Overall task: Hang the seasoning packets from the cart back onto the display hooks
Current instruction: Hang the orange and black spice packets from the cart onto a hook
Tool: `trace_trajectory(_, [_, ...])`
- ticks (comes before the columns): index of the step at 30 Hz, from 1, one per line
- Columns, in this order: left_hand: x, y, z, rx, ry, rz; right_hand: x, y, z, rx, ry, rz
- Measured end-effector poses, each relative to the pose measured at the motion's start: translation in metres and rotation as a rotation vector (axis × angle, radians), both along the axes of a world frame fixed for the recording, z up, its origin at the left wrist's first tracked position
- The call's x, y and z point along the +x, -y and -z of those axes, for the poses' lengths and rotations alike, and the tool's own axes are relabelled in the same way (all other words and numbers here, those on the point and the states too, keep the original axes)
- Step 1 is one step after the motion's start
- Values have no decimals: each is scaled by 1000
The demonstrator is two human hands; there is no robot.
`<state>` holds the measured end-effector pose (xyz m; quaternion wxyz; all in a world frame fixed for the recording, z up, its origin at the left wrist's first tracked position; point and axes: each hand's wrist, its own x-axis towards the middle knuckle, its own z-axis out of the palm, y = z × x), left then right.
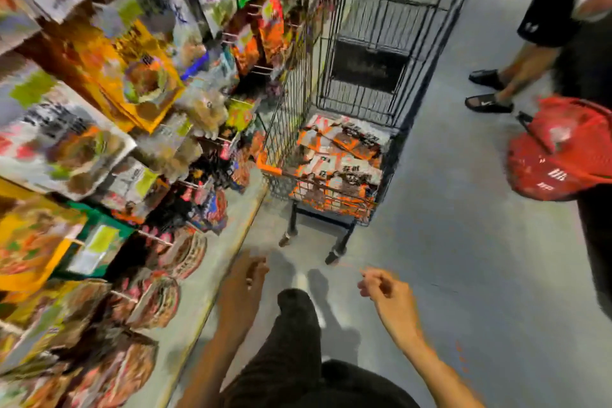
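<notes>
A wire shopping cart (427, 53) with orange corner trim stands in the aisle ahead of me. Its basket holds a pile of orange, white and black seasoning packets (341, 156). On my left a display wall (132, 93) carries many hanging packets on metal hooks (261, 69), blurred by motion. My left hand (246, 278) is low in the middle of the view, fingers loosely curled, holding nothing. My right hand (381, 288) hangs beside it to the right, fingers also loosely curled and empty. Both hands are short of the cart, above the floor.
Another person (516, 76) in dark shorts and black shoes stands at the right past the cart, beside a red shopping basket (559, 159). A low shelf kerb (231, 248) runs along the display's foot. Grey floor (463, 242) lies between me and the cart.
</notes>
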<state>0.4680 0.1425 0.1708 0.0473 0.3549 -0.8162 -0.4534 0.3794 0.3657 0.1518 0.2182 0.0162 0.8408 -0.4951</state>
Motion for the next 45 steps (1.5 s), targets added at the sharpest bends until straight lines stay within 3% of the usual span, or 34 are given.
trace_trajectory(8, [-154,45,17,33,-61,135,-113,24,10,-39,29,244])
trace_trajectory(13, [-260,83,28,12,-50,296,-195,55,21,-1,20,288])
trace_trajectory(17, [-339,101,62,-37,38,369,-253,83,53,-5,56,306])
trace_trajectory(22, [-406,107,135,23,246,368,-312,106,123,134,133,362])
trace_trajectory(29, [-409,103,238,84,693,382,-343,111,221,361,282,426])
trace_trajectory(35, [-409,91,283,6,765,336,-355,123,275,350,432,384])
trace_trajectory(40, [-409,80,292,-16,729,192,-359,135,287,606,398,323])
trace_trajectory(45, [-410,79,293,26,752,132,-367,139,293,515,459,375])
